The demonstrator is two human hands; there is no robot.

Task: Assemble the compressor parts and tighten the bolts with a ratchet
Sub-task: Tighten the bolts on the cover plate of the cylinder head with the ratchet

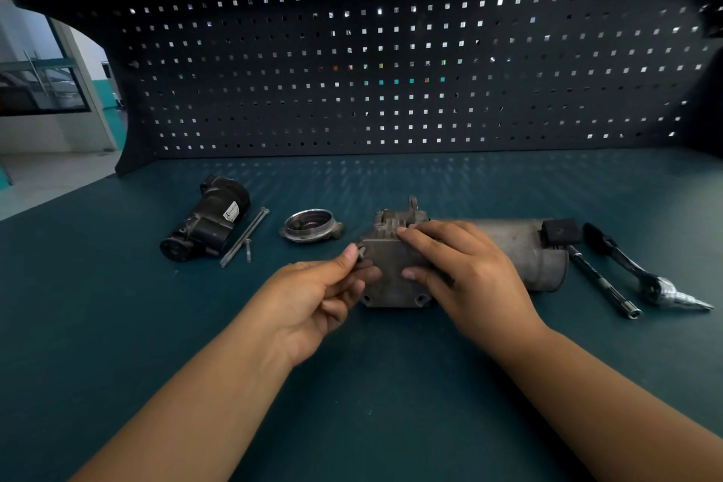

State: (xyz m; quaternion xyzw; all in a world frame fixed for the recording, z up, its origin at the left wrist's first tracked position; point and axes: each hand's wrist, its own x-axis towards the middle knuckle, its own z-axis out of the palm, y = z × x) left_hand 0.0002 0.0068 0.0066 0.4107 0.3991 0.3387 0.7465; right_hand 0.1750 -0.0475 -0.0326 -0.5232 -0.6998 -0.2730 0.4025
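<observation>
A grey metal compressor body (516,246) lies on the green bench top, its square cover plate (387,278) facing me. My right hand (465,274) grips the cover plate, fingers over its top edge and thumb on its face. My left hand (321,293) pinches a small bolt (362,250) at the plate's upper left corner. A black motor (207,223) lies at the left, with long bolts (244,237) and a short bolt (248,250) beside it. A round metal cap (311,225) sits between them and the compressor. The ratchet (645,278) lies at the right.
An extension bar (604,282) lies between the compressor and the ratchet. A black pegboard (391,70) stands along the back of the bench (352,383). The bench's left edge runs diagonally at the far left.
</observation>
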